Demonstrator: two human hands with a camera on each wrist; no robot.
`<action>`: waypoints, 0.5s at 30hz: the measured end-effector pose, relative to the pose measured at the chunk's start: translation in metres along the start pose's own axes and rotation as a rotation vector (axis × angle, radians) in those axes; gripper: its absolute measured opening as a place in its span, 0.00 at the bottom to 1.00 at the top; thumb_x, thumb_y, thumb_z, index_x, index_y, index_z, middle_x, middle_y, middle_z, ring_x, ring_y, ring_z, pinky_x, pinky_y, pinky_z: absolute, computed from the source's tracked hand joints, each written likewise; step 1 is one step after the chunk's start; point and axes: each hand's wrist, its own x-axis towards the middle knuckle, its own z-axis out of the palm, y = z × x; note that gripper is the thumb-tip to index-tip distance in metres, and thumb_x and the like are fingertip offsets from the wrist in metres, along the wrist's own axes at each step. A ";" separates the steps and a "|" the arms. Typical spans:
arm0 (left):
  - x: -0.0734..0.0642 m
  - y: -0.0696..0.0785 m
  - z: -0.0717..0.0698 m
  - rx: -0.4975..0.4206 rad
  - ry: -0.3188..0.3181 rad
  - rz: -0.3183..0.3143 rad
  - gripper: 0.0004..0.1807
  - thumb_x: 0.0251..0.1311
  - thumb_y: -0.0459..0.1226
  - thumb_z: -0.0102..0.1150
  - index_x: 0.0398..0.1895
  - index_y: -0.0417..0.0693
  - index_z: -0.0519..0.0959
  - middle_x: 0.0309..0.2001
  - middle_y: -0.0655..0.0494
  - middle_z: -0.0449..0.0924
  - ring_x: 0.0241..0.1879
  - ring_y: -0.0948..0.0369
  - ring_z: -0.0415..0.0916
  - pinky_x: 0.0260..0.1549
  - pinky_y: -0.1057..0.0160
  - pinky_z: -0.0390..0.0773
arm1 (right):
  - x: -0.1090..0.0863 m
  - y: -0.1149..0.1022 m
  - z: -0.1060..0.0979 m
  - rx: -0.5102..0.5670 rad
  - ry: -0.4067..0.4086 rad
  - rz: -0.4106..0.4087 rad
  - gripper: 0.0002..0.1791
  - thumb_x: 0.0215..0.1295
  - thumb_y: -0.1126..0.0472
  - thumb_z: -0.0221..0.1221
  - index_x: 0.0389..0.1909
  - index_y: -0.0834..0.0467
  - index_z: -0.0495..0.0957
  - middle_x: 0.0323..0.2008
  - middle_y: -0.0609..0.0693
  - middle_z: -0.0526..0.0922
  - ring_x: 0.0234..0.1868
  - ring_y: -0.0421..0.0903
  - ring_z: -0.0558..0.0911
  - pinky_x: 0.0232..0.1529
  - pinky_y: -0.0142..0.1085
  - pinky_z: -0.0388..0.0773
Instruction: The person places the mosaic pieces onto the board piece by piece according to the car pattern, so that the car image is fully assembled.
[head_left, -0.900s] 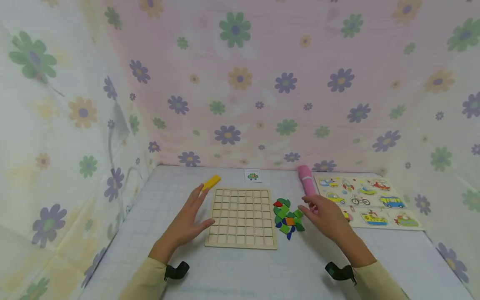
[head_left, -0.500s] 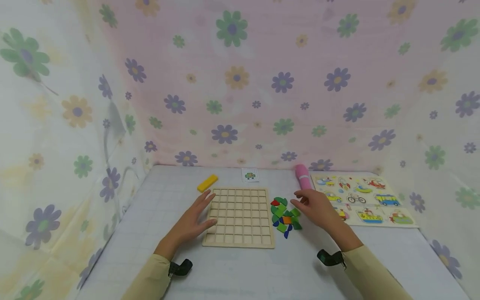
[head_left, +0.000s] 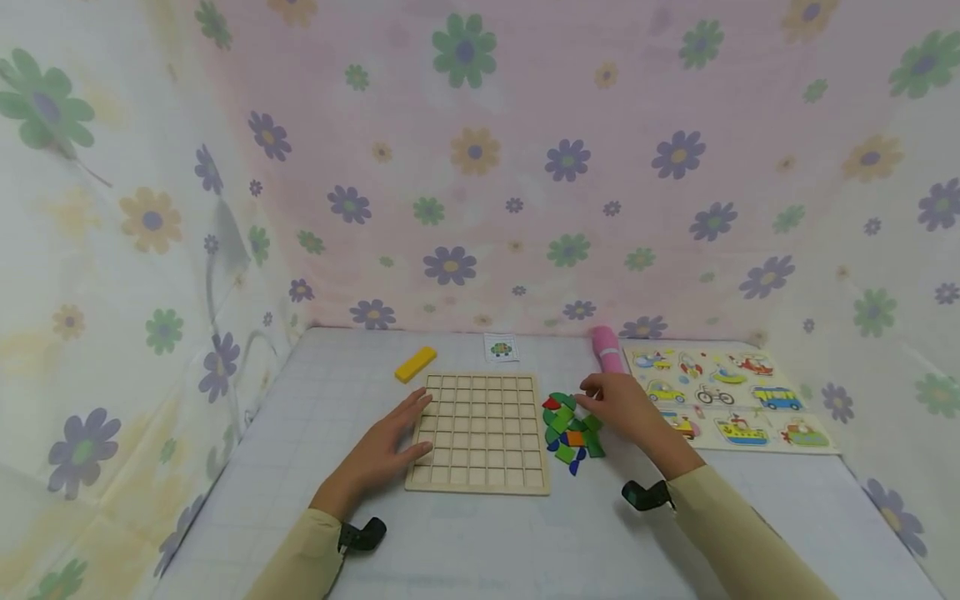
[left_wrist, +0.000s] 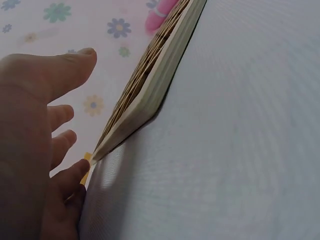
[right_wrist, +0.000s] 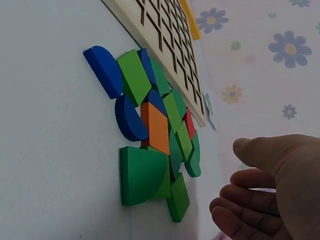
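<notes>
A square wooden grid board [head_left: 480,433] lies on the table, divided into many small compartments. My left hand [head_left: 381,457] is at its left edge, fingers spread and overlapping the rim in the head view; the left wrist view shows the fingers close to the board's corner [left_wrist: 145,107]. To the board's right is a loose pile of flat blocks, among them a green quarter-round [right_wrist: 145,175], an orange square [right_wrist: 156,127] and blue half-rounds [right_wrist: 104,70]. My right hand [head_left: 624,408] hovers at the pile's far right side, fingers loosely bent, holding nothing.
Behind the board lie a small picture card [head_left: 501,347] and a yellow bar [head_left: 416,364]. A pink roll [head_left: 607,348] with a pale band lies beyond my right hand. At the right is a vehicle puzzle board [head_left: 708,375]. Flower-print cloth hangs around the table.
My right hand has moved left and in toward the block pile. The left hand has shifted slightly to the board's left edge, away from the yellow bar. The blocks look unmoved.
</notes>
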 end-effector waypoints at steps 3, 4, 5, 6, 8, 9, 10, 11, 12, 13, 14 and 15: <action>0.000 0.000 0.000 0.019 -0.021 -0.004 0.43 0.76 0.54 0.64 0.88 0.54 0.61 0.87 0.56 0.52 0.84 0.49 0.51 0.78 0.38 0.59 | 0.004 0.001 0.003 -0.001 -0.014 0.011 0.14 0.75 0.55 0.70 0.52 0.61 0.89 0.38 0.48 0.86 0.39 0.48 0.81 0.44 0.44 0.86; 0.001 0.000 0.001 0.027 -0.029 -0.004 0.42 0.76 0.54 0.63 0.87 0.54 0.61 0.87 0.56 0.52 0.84 0.49 0.51 0.78 0.38 0.59 | 0.005 0.001 0.004 0.002 -0.021 0.018 0.15 0.75 0.55 0.70 0.52 0.61 0.89 0.38 0.48 0.86 0.39 0.48 0.81 0.44 0.44 0.86; 0.001 0.000 0.001 0.030 -0.031 0.004 0.42 0.76 0.54 0.63 0.87 0.53 0.62 0.87 0.56 0.53 0.84 0.49 0.52 0.77 0.37 0.60 | 0.006 0.002 0.005 0.002 -0.029 0.025 0.15 0.75 0.55 0.70 0.53 0.61 0.88 0.39 0.48 0.86 0.39 0.48 0.81 0.44 0.43 0.86; 0.001 0.000 0.001 0.032 -0.035 0.006 0.41 0.76 0.53 0.63 0.87 0.52 0.62 0.87 0.56 0.54 0.84 0.48 0.52 0.78 0.37 0.59 | 0.008 0.002 0.005 0.004 -0.034 0.034 0.15 0.75 0.55 0.70 0.53 0.61 0.88 0.39 0.49 0.86 0.39 0.48 0.81 0.44 0.43 0.86; 0.001 -0.001 0.002 0.043 -0.041 0.014 0.41 0.76 0.53 0.63 0.86 0.50 0.63 0.86 0.54 0.55 0.84 0.47 0.53 0.78 0.37 0.59 | 0.010 0.002 0.007 0.013 -0.046 0.053 0.16 0.75 0.55 0.70 0.54 0.62 0.88 0.39 0.49 0.86 0.39 0.48 0.81 0.44 0.42 0.86; 0.001 -0.001 0.002 0.049 -0.045 0.015 0.41 0.76 0.52 0.63 0.86 0.50 0.64 0.86 0.54 0.56 0.84 0.46 0.52 0.78 0.37 0.59 | 0.012 0.003 0.009 0.016 -0.049 0.061 0.16 0.75 0.55 0.70 0.54 0.62 0.88 0.39 0.50 0.86 0.39 0.48 0.81 0.43 0.42 0.86; 0.001 -0.002 0.002 0.059 -0.051 0.016 0.40 0.77 0.52 0.62 0.86 0.50 0.64 0.86 0.53 0.56 0.84 0.46 0.52 0.78 0.38 0.58 | 0.013 0.003 0.010 0.017 -0.051 0.068 0.15 0.75 0.55 0.70 0.53 0.62 0.88 0.38 0.50 0.86 0.38 0.49 0.81 0.43 0.42 0.86; 0.000 -0.002 0.002 0.067 -0.053 0.020 0.39 0.77 0.51 0.62 0.85 0.49 0.65 0.86 0.52 0.57 0.84 0.44 0.53 0.78 0.37 0.58 | 0.015 0.004 0.012 0.015 -0.052 0.075 0.15 0.75 0.55 0.70 0.53 0.62 0.88 0.38 0.50 0.86 0.38 0.48 0.81 0.43 0.41 0.86; 0.000 -0.003 0.002 0.074 -0.059 0.018 0.39 0.77 0.51 0.62 0.85 0.48 0.66 0.85 0.52 0.57 0.83 0.43 0.53 0.78 0.36 0.58 | 0.016 0.004 0.013 0.015 -0.054 0.081 0.15 0.75 0.55 0.70 0.52 0.62 0.88 0.38 0.50 0.86 0.37 0.48 0.81 0.42 0.41 0.86; -0.001 -0.003 0.002 0.084 -0.065 0.018 0.38 0.77 0.50 0.62 0.84 0.47 0.67 0.85 0.51 0.58 0.83 0.42 0.52 0.78 0.36 0.58 | 0.018 0.004 0.014 0.014 -0.058 0.085 0.15 0.75 0.55 0.70 0.51 0.62 0.88 0.38 0.50 0.87 0.37 0.48 0.81 0.42 0.41 0.86; -0.001 -0.003 0.003 0.092 -0.071 0.018 0.37 0.77 0.50 0.62 0.84 0.47 0.67 0.85 0.51 0.58 0.83 0.42 0.52 0.78 0.36 0.57 | 0.018 0.005 0.015 0.012 -0.060 0.088 0.14 0.75 0.55 0.70 0.51 0.62 0.88 0.38 0.50 0.87 0.37 0.48 0.81 0.42 0.41 0.86; -0.001 -0.003 0.003 0.103 -0.078 0.017 0.37 0.77 0.49 0.61 0.84 0.47 0.67 0.85 0.51 0.58 0.84 0.42 0.51 0.78 0.36 0.57 | 0.019 0.005 0.016 0.011 -0.062 0.090 0.14 0.75 0.55 0.70 0.50 0.62 0.88 0.38 0.50 0.87 0.37 0.48 0.81 0.42 0.41 0.86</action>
